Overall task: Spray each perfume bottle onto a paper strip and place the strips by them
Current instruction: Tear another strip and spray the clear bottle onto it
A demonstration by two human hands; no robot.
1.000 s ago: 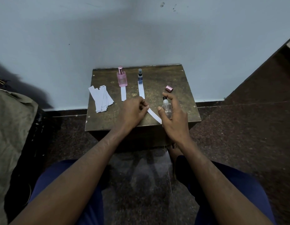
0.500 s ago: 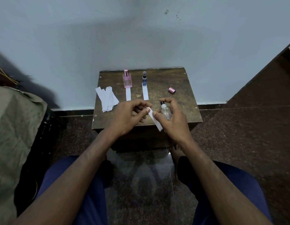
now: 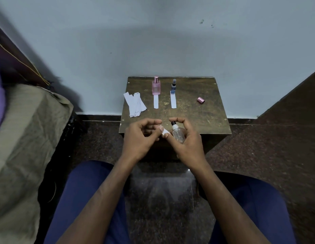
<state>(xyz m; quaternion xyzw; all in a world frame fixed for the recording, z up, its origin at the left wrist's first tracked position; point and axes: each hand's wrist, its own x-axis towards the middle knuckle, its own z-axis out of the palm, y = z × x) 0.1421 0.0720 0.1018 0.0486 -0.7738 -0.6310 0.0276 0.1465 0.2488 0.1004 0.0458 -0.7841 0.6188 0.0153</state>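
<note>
My forearms are bare all the way up from the wrists; no sleeve reaches into view, and I wear no watch, ring or band on either arm. My left hand (image 3: 141, 138) and right hand (image 3: 188, 143) are uncovered, with short nails. On my legs I wear dark blue trousers (image 3: 86, 199) of plain cloth, without pattern, both thighs showing at the bottom.

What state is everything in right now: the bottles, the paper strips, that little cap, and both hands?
Pink bottle: upright, capped, strip in front.
Blue bottle: upright, strip in front.
Clear bottle: uncapped, gripped by right hand.
Held strip: pinched by left hand, close to the nozzle.
Pink cap: off, lying on its side on the table.
Spare strips: loose pile, overhanging the table's left edge.
</note>
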